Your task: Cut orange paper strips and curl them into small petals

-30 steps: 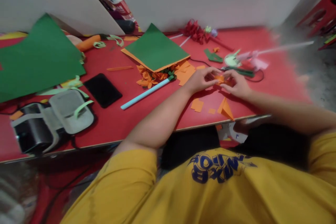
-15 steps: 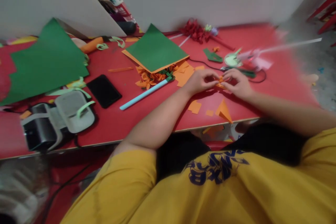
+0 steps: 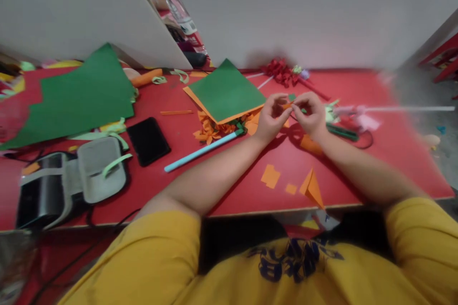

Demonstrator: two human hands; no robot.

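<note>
My left hand (image 3: 272,116) and my right hand (image 3: 310,114) meet above the middle of the red table (image 3: 229,186), fingers curled in a pinch. Between the fingertips sits a small orange paper piece (image 3: 287,105), held by both hands; its shape is too blurred to make out. Just left of my left hand lies a green paper sheet (image 3: 226,91) on an orange sheet, with a heap of crumpled orange paper (image 3: 211,129) under its near corner. A light blue stick (image 3: 202,151) lies beside that heap.
A large green sheet (image 3: 82,96) covers the back left. A black phone (image 3: 148,140) and a grey pouch (image 3: 96,167) lie at the left front. Orange scraps (image 3: 271,176) and a folded orange triangle (image 3: 313,188) sit near the front edge. Red paper curls (image 3: 281,70) lie by the wall.
Both hands have lifted off the table and moved farther from me, still pinching the orange piece. The view has tilted up, so the table sits lower in the picture.
</note>
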